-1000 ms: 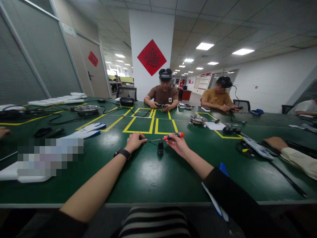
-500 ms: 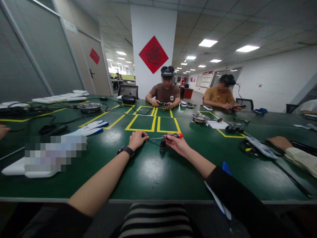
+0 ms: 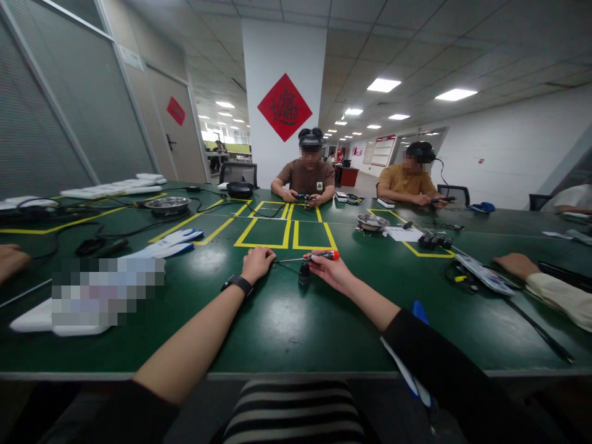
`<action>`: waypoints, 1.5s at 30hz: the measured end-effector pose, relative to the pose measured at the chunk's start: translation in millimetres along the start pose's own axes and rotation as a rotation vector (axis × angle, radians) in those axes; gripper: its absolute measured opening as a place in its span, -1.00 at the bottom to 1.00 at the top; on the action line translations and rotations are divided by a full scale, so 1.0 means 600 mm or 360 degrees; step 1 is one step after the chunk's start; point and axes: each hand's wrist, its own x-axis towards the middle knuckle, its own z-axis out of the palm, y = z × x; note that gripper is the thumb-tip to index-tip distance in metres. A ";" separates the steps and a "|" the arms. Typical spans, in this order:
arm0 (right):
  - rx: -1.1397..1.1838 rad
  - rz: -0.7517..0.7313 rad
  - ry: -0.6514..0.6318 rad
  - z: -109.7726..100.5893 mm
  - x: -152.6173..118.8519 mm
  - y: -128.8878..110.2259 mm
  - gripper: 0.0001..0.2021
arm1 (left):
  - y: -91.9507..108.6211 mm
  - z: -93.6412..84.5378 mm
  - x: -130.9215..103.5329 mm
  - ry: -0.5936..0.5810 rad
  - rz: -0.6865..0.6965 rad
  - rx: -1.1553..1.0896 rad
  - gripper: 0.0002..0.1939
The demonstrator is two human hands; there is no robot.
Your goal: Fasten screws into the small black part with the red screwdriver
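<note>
Contents of my head-camera feed, viewed remotely:

Item: right hand point(image 3: 330, 271), bare, fingers closed around a screwdriver point(image 3: 332, 254); handle red and black, shaft slim, roughly level, pointing toward the left hand. The tool lies just above the middle of the near half of the green table point(image 3: 282, 324).

Item: left hand point(image 3: 258, 264), bare, dark watch point(image 3: 240, 284) on the wrist; fingers bent, tips just beside the shaft's end. Whether they grip or touch it, I cannot tell.

Item: black cylindrical part point(image 3: 304, 275), below the screwdriver's handle end, close by the right fingertips; I cannot make out whether they touch it.

Item: white-and-blue glove point(image 3: 173, 242), on the table beyond the left forearm. Similar blue-and-white piece, partly hidden beneath the dark right sleeve point(image 3: 444, 354).

Item: metal bowls, two: one far left point(image 3: 169, 205), one right of centre point(image 3: 372, 223), the latter near a white sheet point(image 3: 404, 234) and a cluster of black parts point(image 3: 435, 241).

Item: yellow tape outlines point(image 3: 263, 245) on the tabletop, beyond both hands.

Item: co-workers opposite, one in brown point(image 3: 303, 179), one in mustard point(image 3: 402, 184), each handling a dark object; another person's pale sleeve point(image 3: 559, 293) at the right
</note>
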 end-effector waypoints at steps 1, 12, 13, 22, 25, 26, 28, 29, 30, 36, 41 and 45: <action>0.0008 -0.0003 0.0005 -0.001 0.000 0.000 -0.73 | 0.000 0.000 0.001 0.0002 -0.0001 -0.0016 -0.78; 0.0258 -0.0091 0.0223 -0.007 0.003 -0.013 -0.83 | 0.018 -0.010 -0.001 0.0009 0.0156 -0.0229 -0.59; 0.0270 -0.0094 0.0237 -0.008 0.003 -0.015 -0.84 | 0.021 -0.012 -0.003 0.0007 0.0178 -0.0248 -0.58; 0.0307 -0.0091 0.0297 -0.007 -0.001 -0.025 -0.87 | 0.039 -0.018 -0.017 -0.0071 0.0328 -0.0409 -0.62; 0.0317 -0.0086 0.0289 -0.007 0.000 -0.024 -0.88 | 0.040 -0.018 -0.018 -0.0072 0.0333 -0.0429 -0.60; 0.0318 -0.0086 0.0289 -0.007 0.000 -0.023 -0.89 | 0.040 -0.018 -0.018 -0.0074 0.0334 -0.0429 -0.60; 0.0313 -0.0088 0.0291 -0.008 0.001 -0.023 -0.91 | 0.041 -0.018 -0.018 -0.0075 0.0332 -0.0422 -0.62; 0.0307 -0.0089 0.0292 -0.008 0.002 -0.022 -0.91 | 0.041 -0.017 -0.018 -0.0071 0.0324 -0.0419 -0.63; 0.0300 -0.0092 0.0293 -0.008 0.002 -0.022 -0.91 | 0.041 -0.016 -0.017 -0.0063 0.0312 -0.0417 -0.64; 0.0192 -0.0201 0.0269 -0.006 0.002 -0.030 -0.83 | 0.035 -0.013 -0.006 0.0081 0.0205 -0.0430 -0.73; -0.0834 -0.0672 0.0135 -0.005 0.000 -0.031 -0.80 | 0.039 -0.020 -0.006 0.0290 0.0274 -0.0558 -0.80; -0.1660 -0.0886 0.0063 -0.014 0.003 -0.024 -0.75 | 0.065 -0.028 -0.024 0.0396 0.0332 -0.0615 -0.79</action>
